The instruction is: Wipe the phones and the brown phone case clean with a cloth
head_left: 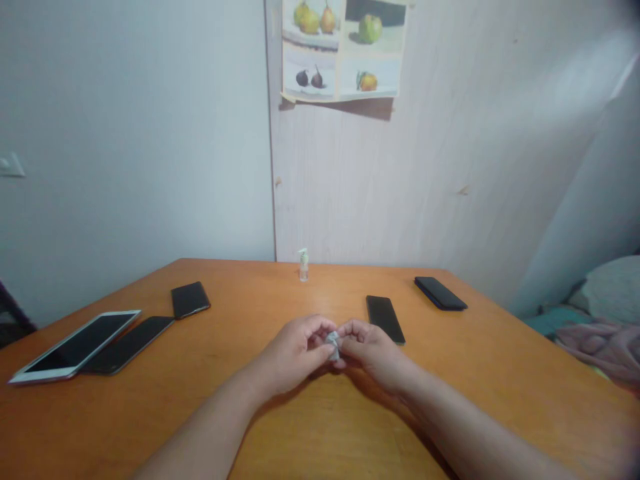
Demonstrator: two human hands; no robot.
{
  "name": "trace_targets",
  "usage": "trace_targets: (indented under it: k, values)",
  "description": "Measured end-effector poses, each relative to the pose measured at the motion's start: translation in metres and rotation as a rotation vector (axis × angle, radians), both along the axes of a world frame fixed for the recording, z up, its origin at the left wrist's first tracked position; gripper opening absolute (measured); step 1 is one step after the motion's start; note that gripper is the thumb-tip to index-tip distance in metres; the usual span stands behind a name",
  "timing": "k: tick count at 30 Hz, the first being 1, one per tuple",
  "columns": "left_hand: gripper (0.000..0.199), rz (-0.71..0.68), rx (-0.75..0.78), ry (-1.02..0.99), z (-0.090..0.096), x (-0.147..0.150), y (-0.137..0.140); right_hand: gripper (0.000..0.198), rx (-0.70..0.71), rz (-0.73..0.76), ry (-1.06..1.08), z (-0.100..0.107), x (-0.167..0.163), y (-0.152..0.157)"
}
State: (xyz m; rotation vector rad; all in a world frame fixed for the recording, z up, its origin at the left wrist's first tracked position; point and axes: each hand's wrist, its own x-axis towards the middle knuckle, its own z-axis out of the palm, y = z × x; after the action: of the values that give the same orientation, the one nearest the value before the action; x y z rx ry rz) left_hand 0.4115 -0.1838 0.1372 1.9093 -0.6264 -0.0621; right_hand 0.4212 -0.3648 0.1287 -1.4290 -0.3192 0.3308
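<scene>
Between my two hands, over the middle of the table, is a small crumpled whitish cloth or tissue (pixel 333 345). My left hand (pixel 300 348) pinches it from the left with thumb and fingers. From the right, my right hand (pixel 371 347) grips it too, its fingertips close to those of the left. Most of the crumpled piece is hidden by the fingers, so its exact kind cannot be told. A black phone (pixel 385 319) lies flat just beyond my right hand. Farther back stands a small clear pump bottle (pixel 303 267).
On the left of the wooden table (pixel 320 427) lie a white-framed tablet (pixel 83 345), a dark tablet (pixel 130 345) against it, and a black phone-like device (pixel 190 300). A dark device in a case (pixel 440 293) lies back right. Bedding (pixel 605 333) is beyond the right edge.
</scene>
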Motion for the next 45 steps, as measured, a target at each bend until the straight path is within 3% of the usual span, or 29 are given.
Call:
trace_targets:
  k: [2, 5, 8, 10, 13, 21, 29, 36, 41, 45]
  values:
    - [0.020, 0.046, -0.017, -0.017, -0.004, 0.003, 0.001, 0.028, -0.105, -0.006, -0.070, -0.001, 0.005, -0.006]
    - [0.019, 0.160, -0.022, -0.076, -0.008, 0.011, 0.007, 0.030, -0.453, -0.139, -0.387, 0.003, 0.017, -0.027]
    - [0.019, 0.243, -0.001, -0.125, -0.009, 0.020, 0.015, 0.059, -0.836, -0.128, -0.655, 0.008, 0.027, -0.052]
    - [0.017, 0.276, 0.033, -0.145, -0.009, 0.025, 0.020, 0.076, -1.022, -0.041, -0.669, 0.009, 0.029, -0.062]
    - [0.016, 0.310, 0.063, -0.159, -0.012, 0.030, 0.025, 0.085, -1.155, 0.059, -0.620, 0.006, 0.028, -0.064]
    - [0.017, 0.371, 0.177, -0.207, -0.021, 0.036, 0.035, 0.067, -1.186, 0.032, -0.804, 0.008, 0.017, -0.048]
    - [0.020, 0.451, 0.359, -0.254, -0.021, 0.035, 0.040, 0.066, -1.212, 0.026, -0.894, 0.000, 0.021, -0.040]
    - [0.022, 0.346, 0.620, -0.256, -0.005, -0.002, 0.037, 0.067, -1.189, -0.017, -0.895, -0.004, 0.024, -0.039]
    - [0.025, 0.345, 0.622, -0.275, -0.008, -0.035, 0.043, 0.066, -1.172, -0.009, -0.905, -0.004, 0.027, -0.037]
    - [0.025, 0.363, 0.656, -0.311, -0.010, -0.026, 0.043, 0.064, -1.165, -0.002, -0.917, -0.002, 0.026, -0.036]
